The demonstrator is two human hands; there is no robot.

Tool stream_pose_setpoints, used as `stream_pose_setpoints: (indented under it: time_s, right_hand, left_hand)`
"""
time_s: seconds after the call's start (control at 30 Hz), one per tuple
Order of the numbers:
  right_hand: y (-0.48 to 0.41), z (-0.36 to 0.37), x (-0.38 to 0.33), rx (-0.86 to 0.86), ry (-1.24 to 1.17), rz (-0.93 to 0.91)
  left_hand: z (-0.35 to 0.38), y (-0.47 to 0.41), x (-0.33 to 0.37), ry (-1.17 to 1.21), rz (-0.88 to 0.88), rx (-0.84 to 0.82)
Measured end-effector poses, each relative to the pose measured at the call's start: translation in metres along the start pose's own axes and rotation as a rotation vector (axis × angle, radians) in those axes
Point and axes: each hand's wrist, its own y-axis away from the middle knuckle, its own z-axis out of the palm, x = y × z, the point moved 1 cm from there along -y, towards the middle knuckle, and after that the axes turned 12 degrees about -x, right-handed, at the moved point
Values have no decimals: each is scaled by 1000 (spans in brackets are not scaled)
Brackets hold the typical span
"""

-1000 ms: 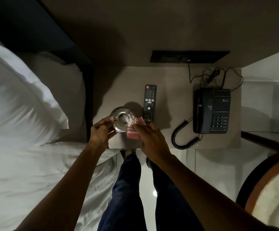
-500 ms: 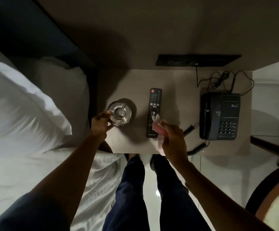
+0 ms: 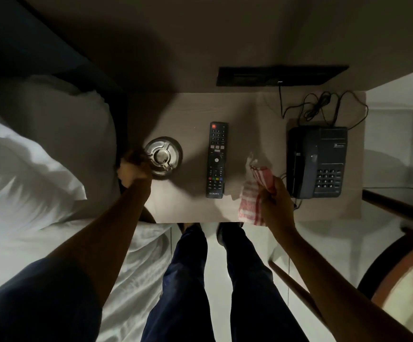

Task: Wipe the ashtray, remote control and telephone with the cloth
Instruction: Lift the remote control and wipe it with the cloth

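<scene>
The right hand [image 3: 275, 206] grips the cloth [image 3: 254, 196] between remote control [image 3: 216, 160] and telephone [image 3: 317, 161]. The blurred left hand [image 3: 133, 169] touches the ashtray [image 3: 162, 156]; its grip cannot be told.

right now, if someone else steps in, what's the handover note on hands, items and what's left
Left hand: at the near-left rim of the ashtray; blurred, grip unclear.
Right hand: fingers closed on the red-and-white cloth, held between the remote control and the telephone, touching neither.
All three items sit on the bedside table, ashtray on the left, remote control in the middle, telephone on the right.
Done: cannot be judged from this frame.
Left, probably: wipe the remote control and the telephone.
</scene>
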Motion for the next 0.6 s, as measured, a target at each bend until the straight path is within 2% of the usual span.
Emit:
stream_pose_setpoints:
  time_s: [0.07, 0.1, 0.17, 0.23, 0.3, 0.4, 0.53, 0.6]
  right_hand:
    - [-10, -3, 1, -23, -32, 65]
    - [-16, -5, 1, -25, -36, 97]
    - [-26, -8, 3, -27, -21, 138]
    - [-32, -12, 4, -7, 7, 107]
    - [-36, -19, 3, 40, 66, -9]
    - [-45, -34, -15, 62, 147, -201]
    - [-65, -47, -56, 17, 278, -401]
    - [-70, -45, -74, 14, 324, -466]
  left_hand:
    - [11, 30, 9, -153, 172, 57]
    - [26, 48, 14, -197, 288, 1]
    - [67, 84, 20, -407, 483, -211]
    - [100, 104, 18, -522, 403, -386]
    - [118, 109, 14, -381, 225, -395]
    - [127, 109, 16, -257, 214, -428]
    - [111, 123, 19, 89, 142, -712]
    - [99, 141, 15, 209, 223, -851]
